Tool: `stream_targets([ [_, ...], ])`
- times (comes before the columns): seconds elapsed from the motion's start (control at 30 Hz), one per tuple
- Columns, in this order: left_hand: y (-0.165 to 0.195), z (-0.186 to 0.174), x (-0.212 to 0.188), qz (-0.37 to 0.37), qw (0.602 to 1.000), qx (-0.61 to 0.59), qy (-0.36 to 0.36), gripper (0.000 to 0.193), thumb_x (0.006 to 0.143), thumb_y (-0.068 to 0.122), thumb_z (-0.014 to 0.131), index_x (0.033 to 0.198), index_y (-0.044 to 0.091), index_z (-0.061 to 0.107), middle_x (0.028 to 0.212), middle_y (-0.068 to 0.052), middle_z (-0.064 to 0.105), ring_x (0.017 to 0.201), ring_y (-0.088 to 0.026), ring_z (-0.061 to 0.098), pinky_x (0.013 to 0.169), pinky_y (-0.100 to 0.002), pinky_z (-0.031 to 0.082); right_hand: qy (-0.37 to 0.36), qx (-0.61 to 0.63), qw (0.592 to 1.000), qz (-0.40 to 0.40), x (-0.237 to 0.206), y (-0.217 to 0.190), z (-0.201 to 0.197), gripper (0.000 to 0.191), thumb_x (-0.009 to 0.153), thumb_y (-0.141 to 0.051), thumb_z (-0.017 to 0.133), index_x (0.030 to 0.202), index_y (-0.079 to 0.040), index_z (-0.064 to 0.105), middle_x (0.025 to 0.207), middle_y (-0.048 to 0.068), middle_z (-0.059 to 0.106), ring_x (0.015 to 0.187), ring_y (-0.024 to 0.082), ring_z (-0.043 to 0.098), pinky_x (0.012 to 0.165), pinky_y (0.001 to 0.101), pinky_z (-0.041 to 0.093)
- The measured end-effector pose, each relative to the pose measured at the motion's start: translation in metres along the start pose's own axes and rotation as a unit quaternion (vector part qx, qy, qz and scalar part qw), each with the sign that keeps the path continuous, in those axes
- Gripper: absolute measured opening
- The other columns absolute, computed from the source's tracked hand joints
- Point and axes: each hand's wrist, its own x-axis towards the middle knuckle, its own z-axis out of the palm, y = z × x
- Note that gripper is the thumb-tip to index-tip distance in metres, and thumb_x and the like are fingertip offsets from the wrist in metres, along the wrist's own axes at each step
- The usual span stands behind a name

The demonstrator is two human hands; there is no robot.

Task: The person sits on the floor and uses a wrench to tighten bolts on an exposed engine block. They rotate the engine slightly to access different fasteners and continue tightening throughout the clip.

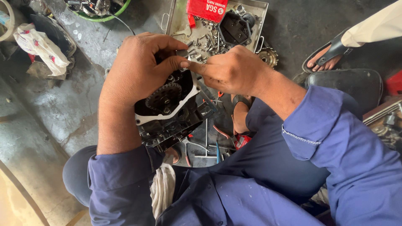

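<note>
A black, oily engine case (169, 113) with a pale gasket rim and a toothed gear (164, 97) inside rests over my lap. My left hand (136, 69) grips its upper left edge, thumb pressed toward the top. My right hand (232, 69) reaches in from the right, its fingertips pinched on a small metal part (183, 54) at the case's top edge, touching my left thumb. What the part is cannot be made out.
A metal tray (178, 19) with bolts, a red box (207, 9) and a black cover (234, 27) lies ahead. A sprocket (268, 56) sits beside it. Pliers and tools (217, 146) lie on the floor. Another person's sandalled foot (326, 56) is at the right. A green bowl (98, 8) is at the top.
</note>
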Motion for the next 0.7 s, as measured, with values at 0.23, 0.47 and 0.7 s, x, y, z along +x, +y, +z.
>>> stream_targets([
  [0.23,-0.0009,0.0018,0.0003,-0.038,0.999,-0.039,0.004,0.035,0.084,0.028,0.093,0.101,0.002,0.075,0.079,-0.007,0.073,0.067,-0.014,0.068,0.063,-0.029,0.053,0.012,0.012,1.0,-0.009,0.0009,0.0011,-0.0007,0.051,0.093,-0.014,0.078,0.142,-0.015,0.065,0.069,0.0,0.056,0.054,0.019,0.059,0.047,0.0342,0.047],
  [0.47,-0.0004,0.0026,-0.0006,-0.028,0.999,-0.018,0.01,0.036,0.084,0.028,0.094,0.101,0.001,0.076,0.076,-0.006,0.071,0.064,-0.014,0.065,0.061,-0.029,0.051,0.012,0.004,1.0,-0.017,0.0019,-0.0004,-0.0001,0.048,0.092,-0.012,0.078,0.139,-0.011,0.068,0.071,0.0,0.057,0.055,0.018,0.059,0.048,0.0335,0.047],
  [0.7,-0.0031,0.0009,-0.001,-0.007,1.0,-0.008,0.003,0.028,0.09,0.023,0.09,0.103,0.003,0.076,0.081,-0.009,0.072,0.067,-0.017,0.067,0.063,-0.031,0.052,0.018,-0.004,0.999,-0.026,0.0033,-0.0001,0.0013,0.055,0.091,-0.01,0.077,0.145,-0.011,0.065,0.068,0.0,0.056,0.052,0.018,0.058,0.046,0.0335,0.047],
])
